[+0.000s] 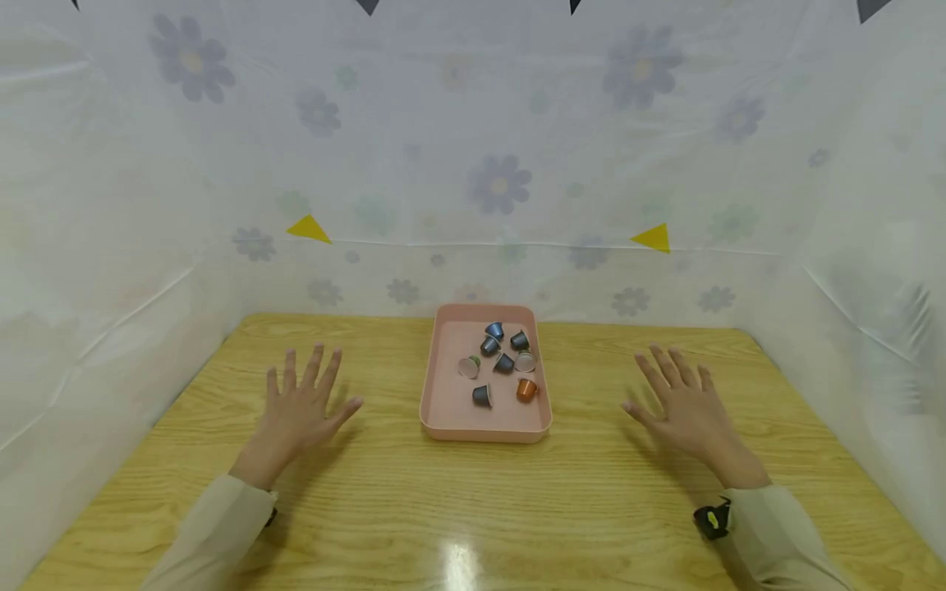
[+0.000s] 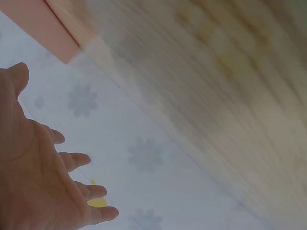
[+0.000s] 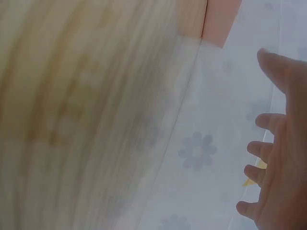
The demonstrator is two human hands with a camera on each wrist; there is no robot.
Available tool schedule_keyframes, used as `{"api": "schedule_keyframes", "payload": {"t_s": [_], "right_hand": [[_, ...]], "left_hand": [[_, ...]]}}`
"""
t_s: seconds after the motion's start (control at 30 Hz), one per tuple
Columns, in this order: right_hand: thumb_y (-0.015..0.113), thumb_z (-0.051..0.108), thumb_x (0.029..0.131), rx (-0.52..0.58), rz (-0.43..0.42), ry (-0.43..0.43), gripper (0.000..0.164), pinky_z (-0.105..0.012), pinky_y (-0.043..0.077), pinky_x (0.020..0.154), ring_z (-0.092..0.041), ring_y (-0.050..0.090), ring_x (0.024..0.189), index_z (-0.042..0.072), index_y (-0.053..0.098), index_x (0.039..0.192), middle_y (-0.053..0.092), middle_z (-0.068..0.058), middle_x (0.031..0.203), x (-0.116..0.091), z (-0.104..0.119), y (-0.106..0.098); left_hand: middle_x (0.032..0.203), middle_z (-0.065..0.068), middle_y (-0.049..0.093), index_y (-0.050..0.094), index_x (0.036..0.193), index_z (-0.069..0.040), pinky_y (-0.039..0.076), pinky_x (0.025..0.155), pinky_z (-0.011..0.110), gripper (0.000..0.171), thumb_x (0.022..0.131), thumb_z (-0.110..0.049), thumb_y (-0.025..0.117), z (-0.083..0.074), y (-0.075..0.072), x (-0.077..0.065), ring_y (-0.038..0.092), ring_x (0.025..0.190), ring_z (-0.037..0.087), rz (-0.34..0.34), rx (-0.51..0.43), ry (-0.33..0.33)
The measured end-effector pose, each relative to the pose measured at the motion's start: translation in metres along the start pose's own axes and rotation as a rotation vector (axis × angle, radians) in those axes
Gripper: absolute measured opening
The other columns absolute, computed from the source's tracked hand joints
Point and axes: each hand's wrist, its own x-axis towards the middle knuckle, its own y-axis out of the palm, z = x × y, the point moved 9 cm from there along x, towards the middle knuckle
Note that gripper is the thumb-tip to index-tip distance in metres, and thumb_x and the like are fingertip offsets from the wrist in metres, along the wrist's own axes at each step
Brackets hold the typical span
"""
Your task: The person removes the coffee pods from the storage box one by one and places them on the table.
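Clock is the head view, centred on the shallow pink rectangular tray [image 1: 452,410], 12 at the far side. Step: nothing being handled; I'd call it a hands-off ready pose. Left hand [image 1: 299,419] between 8 and 9, right hand [image 1: 687,414] between 3 and 4. Both well apart from the tray, look raised off the yellow wood-grain desk [image 1: 591,492]. Fingers spread on both, pinching nothing.

Next move, my read: one hand inward over the low rim, then a light thumb-and-finger pinch on one capsule. Cluster near 12 looks tightest.

Eight small cup-shaped capsules, shiny, all inside the tray, lying loose at mixed angles:
- 12: bright blue capsule [image 1: 494,331], dark blue-grey capsule [image 1: 489,346] just below
- 2: black capsule [image 1: 520,340]
- 3: dark grey capsule [image 1: 504,364] near centre; pale-lidded capsule [image 1: 525,362] outboard, body colour hidden
- 4: copper-orange capsule [image 1: 526,391]
- 6: charcoal capsule [image 1: 482,396]
- 9: green capsule [image 1: 469,368], pale lid showing
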Motion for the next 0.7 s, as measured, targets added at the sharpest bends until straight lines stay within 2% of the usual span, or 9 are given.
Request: {"api": "schedule_keyframes", "payload": {"t_s": [0.2,0.43,0.7], "right_hand": [[0.049,0.052,0.088,-0.001,0.007,-0.017,0.078,-0.064,0.01,0.104,-0.035,0.011,0.14,0.018,0.013,0.148,0.014,-0.014,0.153,0.007,0.008,0.001],[0.051,0.052,0.086,-0.021,-0.019,-0.041,0.076,-0.063,0.016,0.103,-0.038,0.023,0.135,0.014,0.024,0.146,0.027,-0.017,0.148,0.016,0.015,0.002],[0.052,0.052,0.086,-0.027,-0.028,-0.06,0.073,-0.062,0.019,0.103,-0.038,0.028,0.132,0.01,0.032,0.143,0.034,-0.018,0.144,0.026,0.021,0.003]], "left_hand": [[0.152,0.021,0.008,0.003,0.149,-0.016,0.004,0.101,0.07,0.082,0.088,-0.061,0.037,-0.008,0.001,0.005,0.0,0.134,0.053,-0.007,-0.003,0.023],[0.152,0.019,0.008,0.005,0.149,-0.016,0.004,0.102,0.068,0.081,0.089,-0.059,0.038,-0.019,0.0,0.008,-0.001,0.136,0.05,-0.005,-0.016,0.051],[0.152,0.018,0.011,0.01,0.148,-0.015,0.01,0.102,0.068,0.078,0.09,-0.057,0.04,-0.032,0.0,0.013,0.005,0.135,0.05,-0.019,-0.011,0.081]]}}
